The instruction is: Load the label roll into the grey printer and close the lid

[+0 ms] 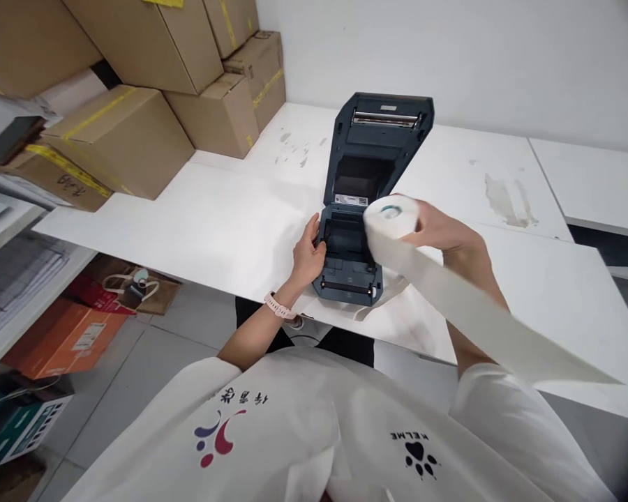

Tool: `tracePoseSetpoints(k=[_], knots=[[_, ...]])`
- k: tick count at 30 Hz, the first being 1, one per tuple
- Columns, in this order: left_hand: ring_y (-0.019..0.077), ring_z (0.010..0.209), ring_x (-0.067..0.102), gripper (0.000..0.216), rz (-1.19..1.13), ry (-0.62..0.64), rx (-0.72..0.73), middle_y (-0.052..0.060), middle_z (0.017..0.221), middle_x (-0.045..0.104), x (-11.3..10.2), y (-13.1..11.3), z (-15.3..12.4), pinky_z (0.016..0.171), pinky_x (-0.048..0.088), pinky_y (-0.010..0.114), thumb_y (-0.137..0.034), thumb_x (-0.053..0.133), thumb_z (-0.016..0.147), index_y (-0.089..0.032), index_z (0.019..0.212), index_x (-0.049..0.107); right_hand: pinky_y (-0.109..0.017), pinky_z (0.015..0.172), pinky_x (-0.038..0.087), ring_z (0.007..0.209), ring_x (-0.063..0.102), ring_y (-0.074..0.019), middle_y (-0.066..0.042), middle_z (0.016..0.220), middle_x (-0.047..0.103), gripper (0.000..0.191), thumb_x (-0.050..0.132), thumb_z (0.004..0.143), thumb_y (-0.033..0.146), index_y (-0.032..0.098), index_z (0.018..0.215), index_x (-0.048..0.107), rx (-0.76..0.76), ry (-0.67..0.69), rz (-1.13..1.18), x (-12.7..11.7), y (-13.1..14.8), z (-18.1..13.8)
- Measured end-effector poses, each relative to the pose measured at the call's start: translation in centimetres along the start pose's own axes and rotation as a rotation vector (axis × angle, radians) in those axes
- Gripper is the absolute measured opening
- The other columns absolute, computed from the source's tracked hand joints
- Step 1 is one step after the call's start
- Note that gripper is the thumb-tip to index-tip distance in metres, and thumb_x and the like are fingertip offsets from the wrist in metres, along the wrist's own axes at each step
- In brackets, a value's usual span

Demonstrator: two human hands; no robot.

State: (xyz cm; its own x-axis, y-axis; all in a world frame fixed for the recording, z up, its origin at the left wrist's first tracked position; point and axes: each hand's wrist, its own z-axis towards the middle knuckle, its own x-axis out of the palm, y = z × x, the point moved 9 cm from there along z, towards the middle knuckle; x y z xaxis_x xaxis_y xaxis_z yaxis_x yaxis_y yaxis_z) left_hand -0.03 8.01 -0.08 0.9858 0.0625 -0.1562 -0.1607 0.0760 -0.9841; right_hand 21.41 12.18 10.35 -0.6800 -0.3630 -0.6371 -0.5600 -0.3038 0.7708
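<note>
A dark label printer [348, 282] stands on the white table with its lid [379, 132] raised, so its hollow inner bay shows. My left hand [308, 256] rests against the printer's left side, thumb over the rim of the bay and fingers along the outer wall. Held in my right hand [442, 226] is a roll of white labels [390, 217], close to the right edge of the bay. A long loose strip [481, 317] trails from the roll down to the right, across my right forearm. The fingers behind the roll are partly hidden.
Cardboard boxes [209, 115] with yellow tape are stacked at the back left of the white table [214, 209]. A white wall is behind. Left and below are a shelf with papers [21, 286] and an orange box [68, 338] on the tiled floor. Peeled patches mark the tabletop.
</note>
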Motion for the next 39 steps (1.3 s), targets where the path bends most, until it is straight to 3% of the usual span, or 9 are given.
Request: tracePoseSetpoints(k=[2,4,10,14,16,20,26,31,39], knots=[[0.0282,0.155,0.04,0.071,-0.039,-0.012,-0.03,0.01,0.165,0.045,0.0,0.3,-0.1,0.125,0.036,0.051,-0.032,0.056,0.097,-0.032,0.161,0.026,-0.044,0.091,0.055,0.106,0.07,-0.0321,-0.008,0.123,0.073,0.063,0.084,0.063,0.046,0.023,0.119,0.065,-0.071,0.192,-0.239,3.1,3.3,1.2],[0.0274,0.155,0.041,0.075,-0.053,-0.024,-0.061,0.012,0.165,0.045,0.0,0.4,-0.2,0.124,0.037,0.05,-0.031,0.055,0.098,-0.031,0.163,0.018,-0.046,0.09,0.054,0.107,0.069,-0.0347,-0.008,0.123,0.072,0.062,0.082,0.064,0.041,0.025,0.121,0.063,-0.068,0.29,-0.492,5.4,4.5,2.5],[0.0291,0.151,0.045,0.076,-0.024,-0.001,-0.083,0.013,0.166,0.043,-0.1,-0.3,-0.6,0.121,0.039,0.049,-0.036,0.053,0.099,-0.031,0.164,0.016,-0.046,0.085,0.053,0.107,0.068,-0.0379,-0.013,0.121,0.069,0.055,0.075,0.074,0.044,0.02,0.121,0.06,0.036,0.41,-0.743,9.4,2.3,5.2],[0.0297,0.151,0.046,0.076,-0.025,-0.008,-0.085,0.011,0.166,0.044,-0.2,-0.3,-0.6,0.119,0.039,0.047,-0.042,0.056,0.098,-0.033,0.164,0.018,-0.05,0.092,0.054,0.116,0.066,-0.0408,-0.019,0.128,0.068,0.059,0.072,0.08,0.038,0.015,0.132,0.058,0.041,0.368,-0.753,9.9,1.2,5.3],[0.0291,0.151,0.045,0.075,-0.035,-0.009,-0.079,0.011,0.166,0.043,-0.1,-0.3,-0.6,0.12,0.039,0.047,-0.042,0.056,0.098,-0.034,0.163,0.019,-0.054,0.099,0.053,0.124,0.063,-0.0426,-0.02,0.135,0.065,0.059,0.071,0.084,0.034,0.014,0.139,0.056,-0.018,0.264,-0.719,9.5,1.9,4.3],[0.0278,0.152,0.045,0.071,-0.065,-0.019,-0.056,0.01,0.166,0.044,-0.1,-0.2,-0.6,0.12,0.04,0.047,-0.038,0.055,0.098,-0.034,0.162,0.024,-0.056,0.106,0.053,0.132,0.06,-0.0384,-0.018,0.142,0.064,0.047,0.061,0.097,0.034,0.017,0.14,0.059,-0.213,-0.006,-0.528,8.8,4.5,-1.0],[0.0278,0.151,0.046,0.056,-0.066,-0.035,0.011,0.007,0.161,0.05,-0.1,0.2,0.0,0.121,0.041,0.045,-0.039,0.057,0.098,-0.032,0.152,0.044,-0.056,0.116,0.05,0.142,0.056,-0.0325,-0.013,0.149,0.062,0.041,0.053,0.104,0.037,0.019,0.14,0.063,-0.278,-0.09,-0.379,11.9,4.8,-7.6],[0.0265,0.138,0.058,0.044,-0.052,-0.055,0.034,0.008,0.151,0.06,-0.2,0.6,0.3,0.115,0.046,0.043,-0.034,0.058,0.097,-0.027,0.14,0.057,-0.057,0.116,0.052,0.144,0.054,-0.0326,-0.011,0.149,0.063,0.04,0.053,0.105,0.035,0.02,0.139,0.064,-0.247,-0.175,-0.401,13.1,4.4,-7.8],[0.0254,0.127,0.064,0.041,-0.024,-0.056,0.025,0.009,0.144,0.065,-0.3,0.8,0.5,0.11,0.05,0.043,-0.035,0.057,0.097,-0.026,0.136,0.061,-0.057,0.117,0.051,0.146,0.053,-0.0321,-0.01,0.15,0.062,0.041,0.055,0.104,0.035,0.019,0.14,0.064,-0.25,-0.169,-0.337,13.0,4.1,-7.7]])
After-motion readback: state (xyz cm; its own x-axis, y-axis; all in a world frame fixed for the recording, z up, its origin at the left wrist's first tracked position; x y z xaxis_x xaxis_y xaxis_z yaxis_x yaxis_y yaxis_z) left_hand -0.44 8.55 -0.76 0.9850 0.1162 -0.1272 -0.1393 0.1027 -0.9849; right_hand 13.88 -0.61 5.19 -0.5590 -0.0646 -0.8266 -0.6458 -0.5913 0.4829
